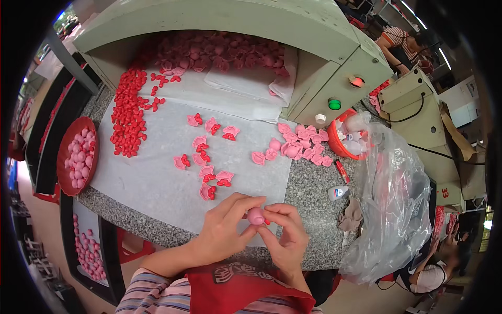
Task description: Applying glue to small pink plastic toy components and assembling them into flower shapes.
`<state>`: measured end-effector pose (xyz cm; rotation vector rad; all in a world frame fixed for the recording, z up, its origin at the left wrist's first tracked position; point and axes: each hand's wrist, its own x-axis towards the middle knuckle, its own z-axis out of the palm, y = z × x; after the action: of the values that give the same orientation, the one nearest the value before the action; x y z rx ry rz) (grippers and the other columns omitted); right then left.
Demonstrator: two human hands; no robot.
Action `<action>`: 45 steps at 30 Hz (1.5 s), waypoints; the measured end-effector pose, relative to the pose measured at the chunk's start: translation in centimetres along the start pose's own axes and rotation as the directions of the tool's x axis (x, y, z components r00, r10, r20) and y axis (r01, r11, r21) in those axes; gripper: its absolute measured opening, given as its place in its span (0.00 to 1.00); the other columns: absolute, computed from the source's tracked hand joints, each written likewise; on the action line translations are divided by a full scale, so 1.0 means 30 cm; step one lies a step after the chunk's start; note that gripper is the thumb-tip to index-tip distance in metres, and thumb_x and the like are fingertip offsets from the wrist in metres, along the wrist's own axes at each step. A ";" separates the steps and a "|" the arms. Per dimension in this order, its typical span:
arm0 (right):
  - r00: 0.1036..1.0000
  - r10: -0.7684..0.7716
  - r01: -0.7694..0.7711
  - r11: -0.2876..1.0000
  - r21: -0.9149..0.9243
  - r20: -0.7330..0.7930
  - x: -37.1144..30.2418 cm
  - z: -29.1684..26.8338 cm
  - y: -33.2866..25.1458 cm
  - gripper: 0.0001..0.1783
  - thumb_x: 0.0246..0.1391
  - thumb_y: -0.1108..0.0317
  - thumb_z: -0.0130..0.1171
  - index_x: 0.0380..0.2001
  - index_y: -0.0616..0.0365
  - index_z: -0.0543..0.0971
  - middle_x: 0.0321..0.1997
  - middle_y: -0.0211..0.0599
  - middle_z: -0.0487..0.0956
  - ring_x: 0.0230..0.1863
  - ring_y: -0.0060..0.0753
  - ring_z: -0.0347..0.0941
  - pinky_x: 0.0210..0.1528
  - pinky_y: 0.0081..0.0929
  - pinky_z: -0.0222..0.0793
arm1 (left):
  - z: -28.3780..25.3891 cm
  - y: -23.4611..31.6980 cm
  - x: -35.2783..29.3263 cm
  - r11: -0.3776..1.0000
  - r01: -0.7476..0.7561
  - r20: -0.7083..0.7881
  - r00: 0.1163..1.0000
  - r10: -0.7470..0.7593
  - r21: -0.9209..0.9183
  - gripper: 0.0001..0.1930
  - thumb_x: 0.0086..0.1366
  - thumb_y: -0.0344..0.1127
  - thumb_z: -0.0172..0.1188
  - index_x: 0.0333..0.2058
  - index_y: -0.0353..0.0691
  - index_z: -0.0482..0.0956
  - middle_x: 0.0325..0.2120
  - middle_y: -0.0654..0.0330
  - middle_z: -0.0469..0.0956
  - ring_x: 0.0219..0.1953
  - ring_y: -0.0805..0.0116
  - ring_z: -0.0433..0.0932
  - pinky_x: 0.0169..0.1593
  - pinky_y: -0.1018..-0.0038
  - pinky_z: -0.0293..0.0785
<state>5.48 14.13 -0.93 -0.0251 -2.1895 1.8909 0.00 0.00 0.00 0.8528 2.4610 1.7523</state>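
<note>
Found the rounded pink piece [255, 215] raised at fingertip height over the near edge of the white sheet [157, 191], between both hands. Found a small red piece [267, 222] just at its right side; could not tell whether joined to it or only held against it.

Noted the left hand [222, 225] pinching the rounded pink piece between thumb and forefinger, with the piece right at the tips. Noted the right hand [287, 235] with thumb and fingers drawn together on the small red piece, close against the pink one. Saw neither hand spread.

Judged the work partly done, with one piece in progress. Counted about nine joined pink-and-red pieces [230, 132] on the sheet, just beyond the hands, scattered singly or nearly touching.

Judged much left to do. Recorded a large heap of loose red pieces [128, 115] at the far left of the sheet, and a cluster of loose pink pieces [295, 149] on the right, across the sheet's edge and the speckled counter [314, 220]. Recorded a red bowl [63, 178] of pink balls [81, 157] at the left, well apart from the hands.

Observed further pink pieces massed inside the pale green machine [209, 15]; could not make out their finish. Logged a small pale bottle [338, 193] and a clear plastic bag [392, 199] to the right.
</note>
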 end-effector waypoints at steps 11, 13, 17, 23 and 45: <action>0.999 -0.044 0.045 0.997 0.055 -0.009 0.004 0.044 0.025 0.07 0.43 0.82 0.58 0.29 0.62 0.75 0.39 0.39 0.70 0.40 0.29 0.68 0.44 0.23 0.64 | -0.004 -0.023 -0.020 0.972 -0.158 -0.094 0.980 0.176 0.175 0.21 0.39 0.22 0.65 0.38 0.37 0.74 0.31 0.58 0.73 0.29 0.64 0.74 0.28 0.74 0.73; 1.000 -0.014 0.017 0.993 0.113 -0.025 0.001 0.051 0.037 0.08 0.43 0.82 0.58 0.29 0.62 0.75 0.39 0.39 0.71 0.41 0.30 0.69 0.44 0.23 0.64 | -0.007 -0.024 -0.023 0.969 -0.154 -0.106 0.979 0.176 0.191 0.21 0.39 0.22 0.66 0.37 0.37 0.75 0.31 0.58 0.73 0.29 0.64 0.74 0.28 0.74 0.72; 0.997 0.072 -0.059 0.957 0.283 -0.034 -0.004 0.053 0.045 0.09 0.43 0.83 0.58 0.31 0.63 0.76 0.40 0.40 0.71 0.43 0.30 0.68 0.46 0.23 0.63 | -0.016 -0.020 -0.026 0.975 -0.132 -0.125 0.980 0.156 0.181 0.20 0.38 0.24 0.67 0.35 0.39 0.76 0.31 0.59 0.73 0.29 0.65 0.74 0.29 0.75 0.72; 0.999 0.041 -0.047 0.965 0.259 0.026 0.001 0.042 0.024 0.14 0.40 0.88 0.54 0.33 0.64 0.76 0.41 0.41 0.71 0.43 0.31 0.68 0.47 0.24 0.63 | -0.026 -0.023 -0.035 0.987 -0.124 -0.115 0.984 0.135 0.101 0.21 0.38 0.24 0.68 0.36 0.39 0.77 0.30 0.59 0.74 0.29 0.66 0.74 0.29 0.76 0.72; 0.993 0.106 -0.114 0.939 0.326 0.043 -0.009 0.033 0.063 0.14 0.39 0.90 0.53 0.30 0.64 0.76 0.40 0.38 0.68 0.43 0.28 0.67 0.46 0.22 0.63 | 0.000 -0.033 -0.037 0.992 -0.085 -0.103 0.990 0.095 0.098 0.19 0.38 0.22 0.67 0.34 0.38 0.78 0.28 0.59 0.74 0.28 0.68 0.74 0.28 0.77 0.72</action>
<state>5.26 13.42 -2.95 -0.0653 -1.8947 2.3068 0.52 -0.71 -1.20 0.9140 2.6313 1.7676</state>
